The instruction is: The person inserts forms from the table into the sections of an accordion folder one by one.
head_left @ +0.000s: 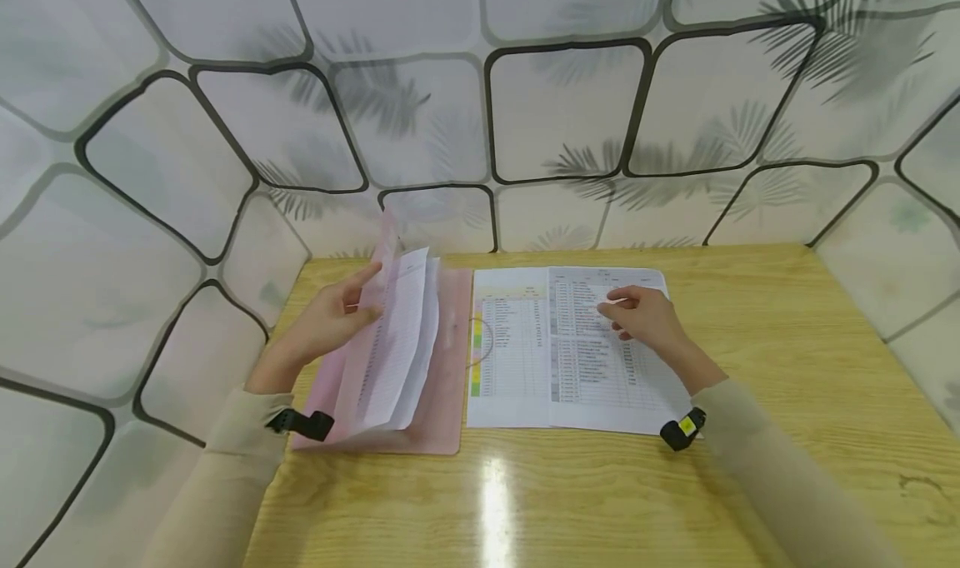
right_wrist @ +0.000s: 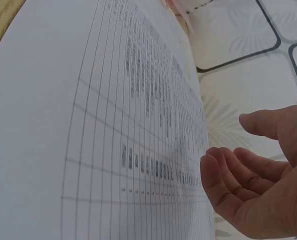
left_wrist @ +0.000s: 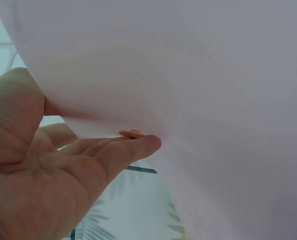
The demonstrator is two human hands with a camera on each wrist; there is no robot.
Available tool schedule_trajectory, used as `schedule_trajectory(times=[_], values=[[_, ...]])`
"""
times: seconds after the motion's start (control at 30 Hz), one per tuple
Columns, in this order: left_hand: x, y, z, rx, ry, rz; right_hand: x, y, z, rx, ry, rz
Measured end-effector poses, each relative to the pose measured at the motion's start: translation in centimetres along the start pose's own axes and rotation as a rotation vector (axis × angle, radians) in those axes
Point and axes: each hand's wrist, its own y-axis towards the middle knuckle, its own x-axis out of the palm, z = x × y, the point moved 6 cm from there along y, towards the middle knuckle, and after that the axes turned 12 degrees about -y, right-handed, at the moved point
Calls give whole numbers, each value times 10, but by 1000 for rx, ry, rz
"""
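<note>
A translucent pink document folder (head_left: 450,385) lies on the left of the table, its cover (head_left: 387,256) raised. My left hand (head_left: 330,314) pinches the edge of that cover between thumb and fingers. In the left wrist view, a small pinkish button (left_wrist: 131,134) shows beside my left fingertips, and the pale cover (left_wrist: 198,75) fills most of the frame. White printed sheets (head_left: 401,343) stand partly upright inside the folder. Above a printed table sheet (head_left: 600,385) hovers my right hand (right_wrist: 258,185), fingers loosely curled and holding nothing.
Left of that sheet lies another sheet (head_left: 510,410) with a coloured strip down its edge. A thin loop (head_left: 491,343) shows between folder and sheets. The wooden table (head_left: 375,510) meets a patterned fabric-like wall (head_left: 562,118) behind and at the sides.
</note>
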Motion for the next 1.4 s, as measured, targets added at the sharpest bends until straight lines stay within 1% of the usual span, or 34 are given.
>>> schedule_trajectory(times=[0.2, 0.33, 0.57, 0.8, 0.9, 1.03, 1.1, 1.23, 1.4], values=[[0, 0, 0, 2, -8, -5, -18, -3, 14, -16, -181, 92], [1, 0, -1, 1, -6, -7, -25, -5, 25, -13, -265, 134], [1, -1, -1, 5, -6, -4, -30, -8, 44, 30, -300, 148], [2, -1, 0, 9, -6, -10, -35, -14, 58, 19, -359, 165], [2, 0, 0, 6, -6, -9, -36, -16, 63, 65, -389, 150], [2, -1, 0, 1, -9, -4, -38, -17, 68, 156, -424, 105], [2, -1, 0, 1, -6, -3, -38, -18, 70, 184, -431, 85], [3, -1, 0, 7, 5, -5, -38, -18, 72, 210, -452, 61], [3, 0, 0, 7, -1, -5, -37, -17, 74, 240, -450, 42]])
